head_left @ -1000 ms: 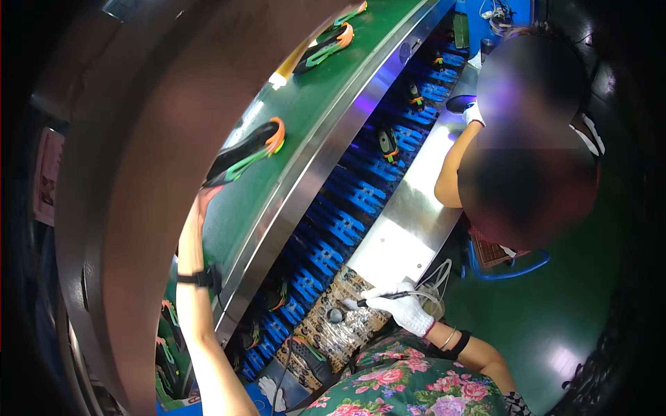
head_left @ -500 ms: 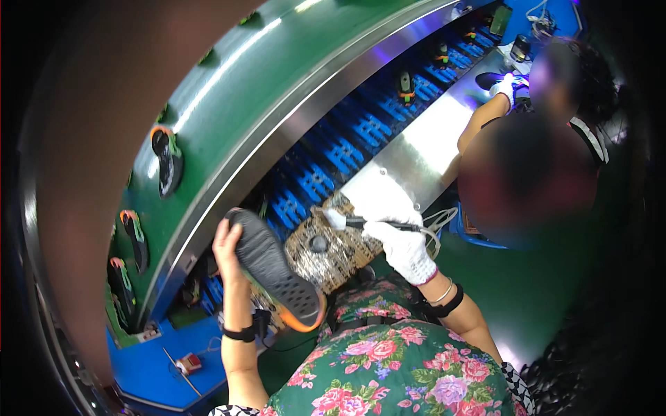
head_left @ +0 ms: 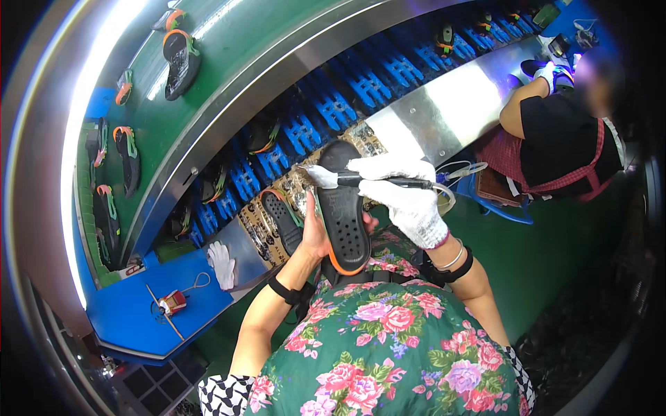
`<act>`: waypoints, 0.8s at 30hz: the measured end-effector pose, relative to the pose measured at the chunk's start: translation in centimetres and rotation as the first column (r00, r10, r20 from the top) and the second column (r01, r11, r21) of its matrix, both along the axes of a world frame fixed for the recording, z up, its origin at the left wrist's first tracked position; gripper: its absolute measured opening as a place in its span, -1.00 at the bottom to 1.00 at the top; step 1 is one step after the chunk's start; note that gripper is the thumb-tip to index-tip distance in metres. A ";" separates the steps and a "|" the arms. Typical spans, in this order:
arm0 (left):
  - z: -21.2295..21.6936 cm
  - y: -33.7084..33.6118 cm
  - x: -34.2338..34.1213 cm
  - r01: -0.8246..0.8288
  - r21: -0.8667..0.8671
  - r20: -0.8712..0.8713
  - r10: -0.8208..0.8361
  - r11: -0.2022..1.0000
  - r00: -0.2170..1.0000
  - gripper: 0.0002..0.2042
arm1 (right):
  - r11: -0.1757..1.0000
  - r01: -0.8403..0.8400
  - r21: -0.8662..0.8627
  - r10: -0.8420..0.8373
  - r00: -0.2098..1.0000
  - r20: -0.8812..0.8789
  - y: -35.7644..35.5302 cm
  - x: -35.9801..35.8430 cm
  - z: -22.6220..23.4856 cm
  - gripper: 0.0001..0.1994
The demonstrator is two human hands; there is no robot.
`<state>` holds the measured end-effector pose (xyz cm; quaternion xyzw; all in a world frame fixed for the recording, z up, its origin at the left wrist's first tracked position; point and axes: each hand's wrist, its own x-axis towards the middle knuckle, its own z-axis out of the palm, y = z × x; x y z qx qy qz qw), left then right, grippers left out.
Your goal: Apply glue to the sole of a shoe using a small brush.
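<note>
Gripping black sole [head_left: 345,208] upright, left hand [head_left: 316,232]; right hand [head_left: 406,197] (white-gloved) clasps brush [head_left: 361,179] against sole top.

Both hands raised together, left hand [head_left: 318,232] bare, right hand [head_left: 406,197] gloved, seemingly gripping.

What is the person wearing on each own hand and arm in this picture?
The left hand is bare, with a black strap around the wrist. The right hand wears a white knitted glove with a pink cuff. The right wrist has thin bangles and a black band. Both forearms are without sleeves.
</note>
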<state>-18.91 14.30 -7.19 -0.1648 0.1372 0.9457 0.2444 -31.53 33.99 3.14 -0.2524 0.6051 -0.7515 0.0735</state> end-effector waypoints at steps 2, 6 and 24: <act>2.1 0.0 -1.2 -0.069 -0.015 0.036 0.070 0.997 0.997 0.19 | 0.997 -0.051 0.063 0.031 0.959 0.282 0.4 0.2 0.6 -0.85; 6.6 0.4 -3.5 -0.227 0.223 0.141 0.199 0.948 0.970 0.24 | 0.999 0.007 0.033 -0.013 0.981 0.192 -0.2 0.1 0.9 -0.88; 8.9 5.5 -5.4 -0.345 -0.640 -0.045 0.415 0.686 0.909 -0.02 | 0.965 0.113 0.238 -0.001 0.904 -0.427 -2.0 -1.3 3.0 -0.62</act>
